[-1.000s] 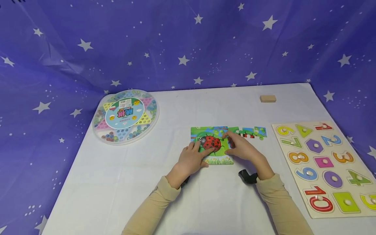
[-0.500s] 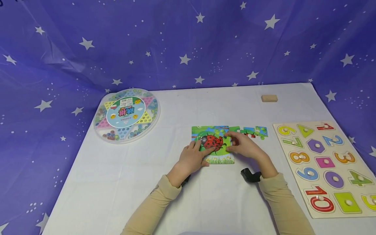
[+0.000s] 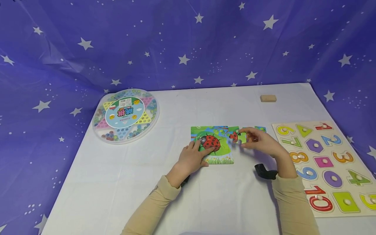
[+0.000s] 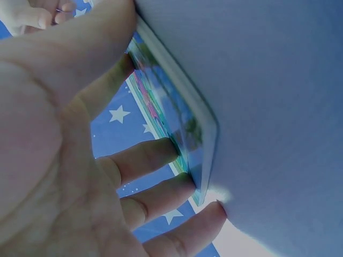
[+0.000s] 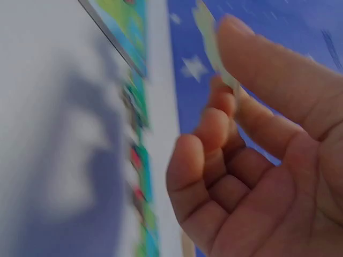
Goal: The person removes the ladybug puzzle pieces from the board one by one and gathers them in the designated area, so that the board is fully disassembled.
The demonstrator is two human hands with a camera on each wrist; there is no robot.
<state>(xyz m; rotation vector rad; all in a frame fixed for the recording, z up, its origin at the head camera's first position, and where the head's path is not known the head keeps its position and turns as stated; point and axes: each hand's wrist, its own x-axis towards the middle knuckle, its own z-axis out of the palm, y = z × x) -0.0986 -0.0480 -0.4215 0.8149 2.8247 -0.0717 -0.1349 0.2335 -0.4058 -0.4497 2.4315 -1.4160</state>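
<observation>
A square ladybug jigsaw puzzle [image 3: 211, 142] lies flat in the middle of the white table. My left hand [image 3: 190, 160] rests on its lower left part with fingers spread over the picture. In the left wrist view, the fingertips [image 4: 161, 152] touch the puzzle's edge and face. Just right of the puzzle, my right hand [image 3: 262, 142] pinches a red and green jigsaw piece [image 3: 233, 137] between thumb and fingers. From the right wrist camera this piece [image 5: 208, 40] appears nearly edge-on, held up off the table.
Several loose jigsaw pieces [image 3: 233, 129] lie in a row behind the right hand, partly hidden by it. A wooden number board [image 3: 329, 195] is at the right. A round Chinese checkers box [image 3: 126, 116] sits back left, and a small wooden block [image 3: 268, 98] at the back right.
My right hand has lifted the jigsaw piece away from the puzzle's right side and moved right with it. The left hand stays on the puzzle.
</observation>
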